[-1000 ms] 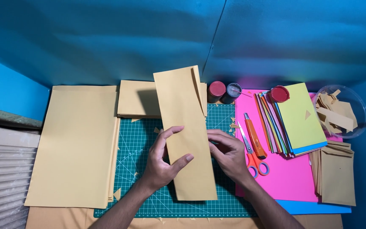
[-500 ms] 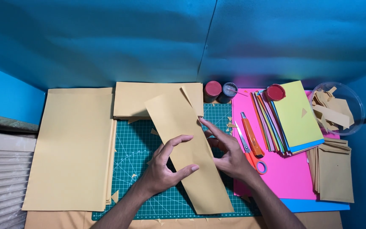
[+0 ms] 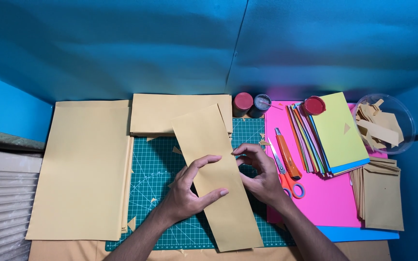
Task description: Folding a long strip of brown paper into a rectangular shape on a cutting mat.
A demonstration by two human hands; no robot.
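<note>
A long tan paper strip (image 3: pixel 218 179) lies tilted on the green cutting mat (image 3: pixel 156 169), its top end leaning left over a tan paper stack (image 3: pixel 170 113). My left hand (image 3: pixel 189 193) presses on the strip's left side, thumb and fingers spread over it. My right hand (image 3: pixel 260 176) pinches the strip's right edge near its middle, fingers curled. The top corner flap seen before lies flat now.
A tall tan sheet pile (image 3: pixel 85 164) lies at left. Right of the mat: orange cutter (image 3: pixel 287 154), scissors (image 3: pixel 286 176), pink sheet (image 3: pixel 322 198), coloured paper stack (image 3: pixel 332 133), small jars (image 3: pixel 250 104), red lid (image 3: pixel 314 105), clear bowl of scraps (image 3: pixel 383 123), tan envelopes (image 3: pixel 380 193).
The strip has turned from nearly upright to tilted with its top to the left. Both hands shifted with it; the right hand moved up onto the right edge.
</note>
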